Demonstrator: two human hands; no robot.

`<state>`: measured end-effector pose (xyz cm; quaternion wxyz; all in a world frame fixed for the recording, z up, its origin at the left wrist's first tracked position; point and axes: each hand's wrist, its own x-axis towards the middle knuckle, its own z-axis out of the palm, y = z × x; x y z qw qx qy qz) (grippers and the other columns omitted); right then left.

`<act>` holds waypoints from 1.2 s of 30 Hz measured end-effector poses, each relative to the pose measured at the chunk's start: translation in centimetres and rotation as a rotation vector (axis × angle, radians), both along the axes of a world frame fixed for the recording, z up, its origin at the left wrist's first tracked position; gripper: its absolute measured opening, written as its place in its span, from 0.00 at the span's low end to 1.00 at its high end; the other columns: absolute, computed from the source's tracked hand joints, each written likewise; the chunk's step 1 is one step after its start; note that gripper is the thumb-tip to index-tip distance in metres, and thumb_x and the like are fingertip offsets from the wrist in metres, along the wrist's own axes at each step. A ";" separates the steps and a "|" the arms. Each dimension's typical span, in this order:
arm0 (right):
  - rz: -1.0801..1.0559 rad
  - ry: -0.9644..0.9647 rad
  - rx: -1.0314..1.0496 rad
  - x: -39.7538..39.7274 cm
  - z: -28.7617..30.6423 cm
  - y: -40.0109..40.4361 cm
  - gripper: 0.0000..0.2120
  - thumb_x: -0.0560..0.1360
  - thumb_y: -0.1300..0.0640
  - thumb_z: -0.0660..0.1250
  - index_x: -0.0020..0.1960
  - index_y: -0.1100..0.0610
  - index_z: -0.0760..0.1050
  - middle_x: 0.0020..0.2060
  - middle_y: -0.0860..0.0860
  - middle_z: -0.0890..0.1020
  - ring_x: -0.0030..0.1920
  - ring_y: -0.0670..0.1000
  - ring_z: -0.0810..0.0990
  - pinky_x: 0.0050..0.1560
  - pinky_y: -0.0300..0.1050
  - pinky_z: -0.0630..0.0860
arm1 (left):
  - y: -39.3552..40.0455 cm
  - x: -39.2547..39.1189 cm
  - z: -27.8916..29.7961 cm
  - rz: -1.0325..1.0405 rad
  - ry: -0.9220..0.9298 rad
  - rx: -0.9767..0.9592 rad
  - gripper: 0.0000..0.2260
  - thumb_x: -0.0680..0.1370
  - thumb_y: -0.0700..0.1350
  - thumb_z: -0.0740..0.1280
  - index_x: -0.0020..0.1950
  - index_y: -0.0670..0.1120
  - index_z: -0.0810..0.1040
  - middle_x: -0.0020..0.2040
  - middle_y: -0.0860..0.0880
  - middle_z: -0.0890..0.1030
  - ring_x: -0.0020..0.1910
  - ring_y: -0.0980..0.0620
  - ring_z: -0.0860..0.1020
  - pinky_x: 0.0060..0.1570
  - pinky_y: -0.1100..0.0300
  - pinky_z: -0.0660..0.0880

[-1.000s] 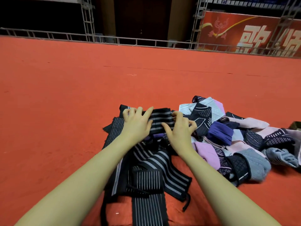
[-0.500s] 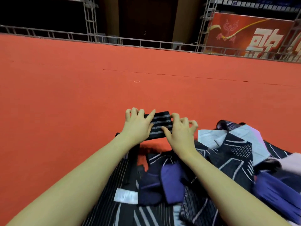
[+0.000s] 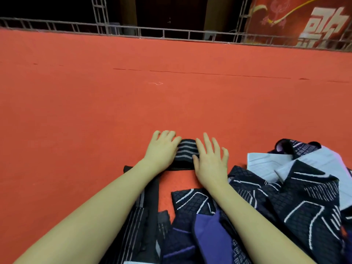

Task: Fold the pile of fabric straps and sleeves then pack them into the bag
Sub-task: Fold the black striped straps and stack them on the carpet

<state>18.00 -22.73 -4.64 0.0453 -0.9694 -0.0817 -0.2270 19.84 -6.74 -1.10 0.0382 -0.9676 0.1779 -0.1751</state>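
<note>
A person is pressing a folded black strap (image 3: 185,153) with grey stripes flat against the red carpet (image 3: 95,111), one palm on each end. The left hand (image 3: 162,150) is lying over the strap's left end with fingers straight and together, gripping nothing; the right hand (image 3: 211,161) is covering the right end, fingers straight and slightly spread, likewise only pressing. Holding both ends down this way is probably setting the crease so the folded piece does not spring open. The strap is sitting on open carpet just beyond the far edge of the pile (image 3: 257,202), apparently to keep finished pieces apart from unsorted ones. The pile is spreading across the carpet's near right side: black sleeves with white line patterns, a purple piece (image 3: 209,233), a pale grey piece (image 3: 266,166), and more striped straps (image 3: 144,221) under the left forearm. The bag is not visible in this view, so packing appears some way off, with most of the pile waiting unfolded. A metal railing (image 3: 171,34) is running along the carpet's far edge, a red banner (image 3: 304,18) behind it.
</note>
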 end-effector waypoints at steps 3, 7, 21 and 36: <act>0.036 0.209 -0.117 -0.3 0.3 0.0 0.28 0.80 0.44 0.40 0.76 0.50 0.58 0.76 0.49 0.59 0.76 0.53 0.55 0.69 0.58 0.41 | 0.5 -1.1 -0.3 0.062 0.296 0.010 0.22 0.83 0.52 0.49 0.76 0.49 0.60 0.77 0.49 0.59 0.75 0.48 0.59 0.71 0.48 0.48; 0.040 0.457 -0.133 -0.5 0.7 0.0 0.26 0.82 0.42 0.41 0.78 0.47 0.47 0.78 0.47 0.49 0.77 0.50 0.44 0.73 0.57 0.38 | 0.7 -2.3 -0.7 0.159 0.471 0.020 0.23 0.83 0.55 0.44 0.78 0.54 0.48 0.79 0.53 0.46 0.77 0.50 0.47 0.73 0.45 0.40; 0.168 0.225 0.002 -9.5 8.1 1.1 0.17 0.81 0.48 0.54 0.68 0.48 0.68 0.65 0.47 0.73 0.65 0.51 0.69 0.64 0.52 0.53 | 1.4 -11.2 6.1 0.122 0.183 -0.146 0.20 0.82 0.50 0.52 0.75 0.52 0.63 0.77 0.50 0.60 0.74 0.50 0.59 0.71 0.50 0.49; 0.338 0.452 -0.207 -23.2 5.0 3.8 0.26 0.77 0.34 0.54 0.67 0.48 0.69 0.62 0.51 0.71 0.67 0.55 0.63 0.69 0.57 0.47 | 4.8 -27.2 -0.3 0.479 0.319 -0.251 0.30 0.81 0.58 0.54 0.77 0.42 0.52 0.72 0.42 0.64 0.68 0.42 0.63 0.66 0.48 0.57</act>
